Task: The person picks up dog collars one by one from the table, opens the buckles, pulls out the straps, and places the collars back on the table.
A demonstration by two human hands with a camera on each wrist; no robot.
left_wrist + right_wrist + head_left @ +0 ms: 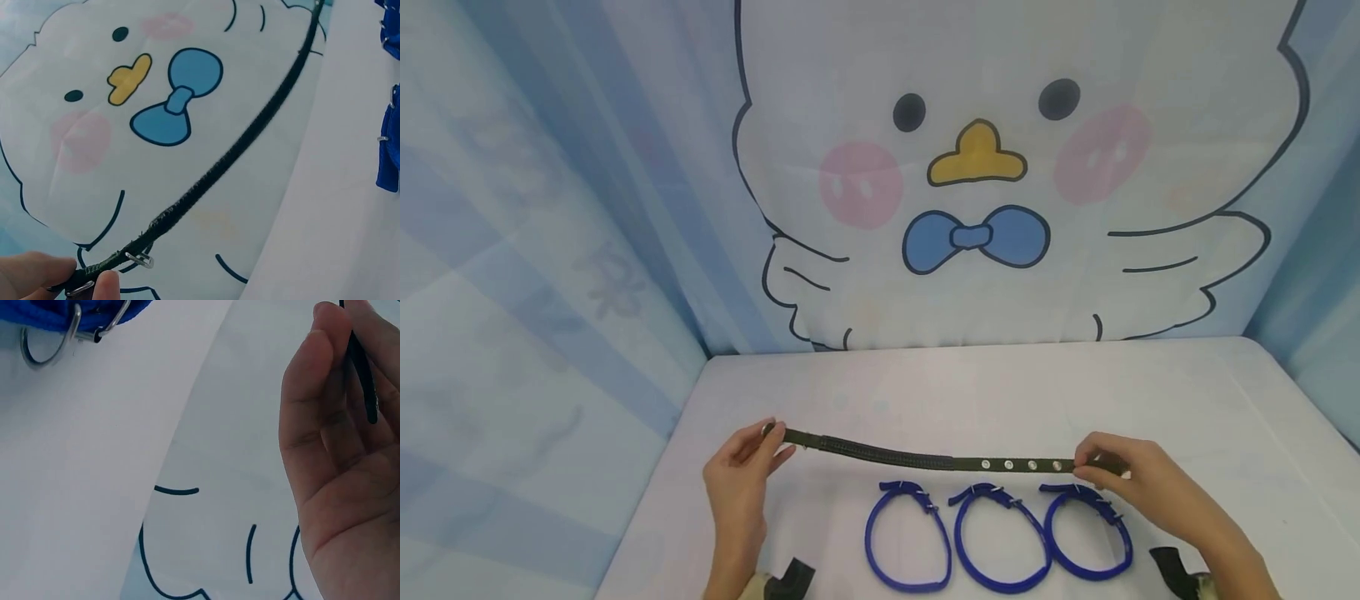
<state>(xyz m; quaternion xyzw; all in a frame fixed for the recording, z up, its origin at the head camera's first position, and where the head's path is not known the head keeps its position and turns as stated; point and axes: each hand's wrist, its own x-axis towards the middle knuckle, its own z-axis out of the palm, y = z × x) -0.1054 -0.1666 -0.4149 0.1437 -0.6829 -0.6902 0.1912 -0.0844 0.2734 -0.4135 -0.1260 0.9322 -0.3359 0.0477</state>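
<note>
Green collar pinched by left hand, right hand | not buckled yet | three blue collars buckled below it

Soft light, wrist views dim

Head view: bright, even, source direction unclear. Shadows on table faint, soft-edged; print on left curtain blurry. Wrist views: darker, greyer. Strap near black in left one; small glints on metal ring in right.
</note>
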